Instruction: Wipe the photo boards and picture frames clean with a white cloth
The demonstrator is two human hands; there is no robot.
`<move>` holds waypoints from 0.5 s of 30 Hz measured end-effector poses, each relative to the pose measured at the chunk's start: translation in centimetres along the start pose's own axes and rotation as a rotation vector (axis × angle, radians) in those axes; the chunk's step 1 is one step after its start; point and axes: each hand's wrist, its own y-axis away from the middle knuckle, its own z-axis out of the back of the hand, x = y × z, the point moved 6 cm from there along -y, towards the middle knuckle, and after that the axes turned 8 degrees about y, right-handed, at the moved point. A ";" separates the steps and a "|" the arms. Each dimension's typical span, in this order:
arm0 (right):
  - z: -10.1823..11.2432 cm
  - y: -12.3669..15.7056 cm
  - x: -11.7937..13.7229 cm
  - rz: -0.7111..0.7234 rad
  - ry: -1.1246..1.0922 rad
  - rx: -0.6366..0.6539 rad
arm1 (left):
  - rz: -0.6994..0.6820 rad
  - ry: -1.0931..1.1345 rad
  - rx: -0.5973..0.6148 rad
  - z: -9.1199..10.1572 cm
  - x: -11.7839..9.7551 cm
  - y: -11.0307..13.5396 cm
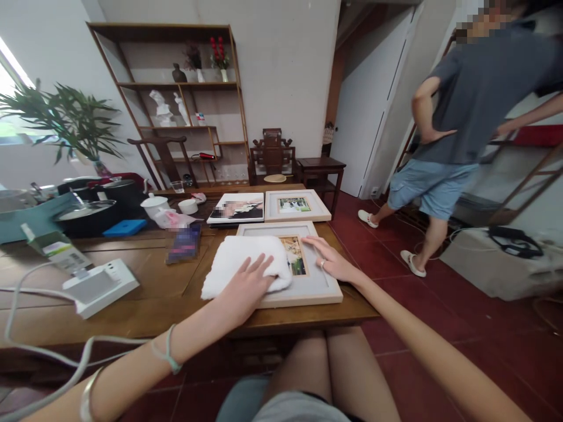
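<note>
A light wooden picture frame [323, 287] lies flat near the front edge of the table, with a small photo [299, 258] in its middle. My left hand [250, 284] rests on a folded white towel [229, 264], fingers spread and pressed down. The towel covers the frame's left part and hangs over its left side onto the table. My right hand [332, 261] lies on the frame's right part, fingers stretched out beside the photo. Behind it lie a second framed photo [294, 204] and a large photo panel [237, 208].
On the wooden table [171, 305] at left are a white power strip [108, 287] with cables, a dark pot [85, 217], a blue box [125, 227] and a white lidded bowl [155, 205]. A person [475, 117] stands at right. Shelves [176, 85] stand behind.
</note>
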 end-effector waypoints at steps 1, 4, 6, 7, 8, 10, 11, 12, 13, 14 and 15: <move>0.0 0.0 0.0 0.000 0.001 0.005 | 0.024 -0.001 -0.011 -0.2 0.8 -0.4; 0.0 0.0 -0.1 0.011 0.000 0.013 | 0.105 -0.034 -0.060 -0.7 3.8 -2.4; 0.0 0.0 -0.1 0.024 -0.007 0.011 | 0.152 -0.049 -0.110 -0.7 5.9 -3.9; 0.0 0.0 -0.2 0.030 -0.010 0.012 | 0.172 -0.050 -0.130 -0.6 6.9 -4.6; 0.0 0.1 -0.2 0.033 -0.013 0.013 | 0.190 -0.046 -0.143 -0.6 7.7 -5.2; 0.0 0.1 -0.3 0.032 -0.015 0.015 | 0.205 -0.036 -0.148 -0.5 9.0 -6.1; 0.0 0.1 -0.3 0.028 -0.014 0.015 | 0.197 -0.031 -0.142 -0.5 9.4 -6.4; 0.0 0.1 -0.3 0.023 -0.013 0.014 | 0.179 -0.024 -0.130 -0.5 9.6 -6.4; 0.0 0.0 -0.3 0.020 -0.012 0.013 | 0.156 -0.018 -0.114 -0.6 9.6 -6.3; 0.0 0.0 -0.2 0.018 -0.011 0.013 | 0.131 -0.011 -0.096 -0.6 9.4 -6.1; 0.0 0.0 -0.2 0.015 -0.008 0.013 | 0.109 -0.006 -0.077 -0.6 8.9 -5.6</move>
